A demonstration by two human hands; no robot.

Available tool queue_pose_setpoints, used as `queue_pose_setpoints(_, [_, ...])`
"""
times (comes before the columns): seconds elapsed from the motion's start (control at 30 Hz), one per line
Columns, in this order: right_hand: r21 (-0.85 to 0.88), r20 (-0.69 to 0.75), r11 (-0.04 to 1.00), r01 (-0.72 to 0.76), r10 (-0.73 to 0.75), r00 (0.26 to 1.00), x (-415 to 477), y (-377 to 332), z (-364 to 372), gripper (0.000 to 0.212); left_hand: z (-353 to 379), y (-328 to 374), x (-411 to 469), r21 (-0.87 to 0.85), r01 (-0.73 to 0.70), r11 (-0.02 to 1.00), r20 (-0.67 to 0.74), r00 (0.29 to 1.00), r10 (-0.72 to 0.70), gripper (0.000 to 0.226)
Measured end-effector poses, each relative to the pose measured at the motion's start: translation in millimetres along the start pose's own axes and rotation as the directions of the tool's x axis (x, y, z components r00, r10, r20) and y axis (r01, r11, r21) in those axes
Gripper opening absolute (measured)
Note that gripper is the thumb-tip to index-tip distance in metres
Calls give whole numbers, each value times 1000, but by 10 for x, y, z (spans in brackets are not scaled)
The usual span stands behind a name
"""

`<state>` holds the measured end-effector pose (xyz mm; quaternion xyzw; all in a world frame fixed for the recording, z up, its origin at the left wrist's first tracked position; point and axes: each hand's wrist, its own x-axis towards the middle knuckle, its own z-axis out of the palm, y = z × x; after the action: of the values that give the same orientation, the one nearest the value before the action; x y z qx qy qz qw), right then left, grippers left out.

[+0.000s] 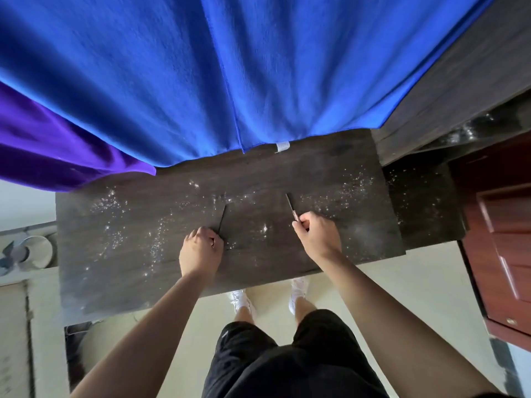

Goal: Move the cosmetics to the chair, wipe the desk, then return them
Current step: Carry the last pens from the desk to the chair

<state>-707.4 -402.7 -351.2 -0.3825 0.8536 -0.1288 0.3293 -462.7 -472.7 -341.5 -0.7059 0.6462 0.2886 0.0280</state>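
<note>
**A pencil in each hand**

Our left hand [201, 248] curls round the first pencil [221, 220], which points to 1 o'clock. Our right hand [317, 234] pinches the second pencil [290, 203], which points to 11. Both are over the speckled surface [129, 254], with a blue cloth [172, 81] at 12.

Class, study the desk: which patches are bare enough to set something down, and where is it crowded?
Bare but speck-dusted: the left end of the desk, between the purple cloth and the left hand; its right end, beyond the right hand; the strip below the blue cloth hem. Crowded: the middle, where the hands grip the left pencil and right pencil.
</note>
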Motion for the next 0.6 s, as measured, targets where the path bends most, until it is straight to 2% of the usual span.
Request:
queue_pose_setpoints(0.23, [90, 61, 996, -2, -4, 998, 35, -34, -54, 16, -13, 89, 123, -7, -9, 1000, 20, 1000, 9, 11])
queue_pose_setpoints(0.47, [203, -69, 979, 19, -5, 998, 28, -234, -376, 11, -295, 323, 122, -121, -55, 991, -80, 996, 45, 10])
queue_pose_setpoints(0.6, [218, -173, 974, 53, -15, 985, -23, -444, -693, 16, -644, 556, 121, -186, -189, 964, -146, 976, 163, 9])
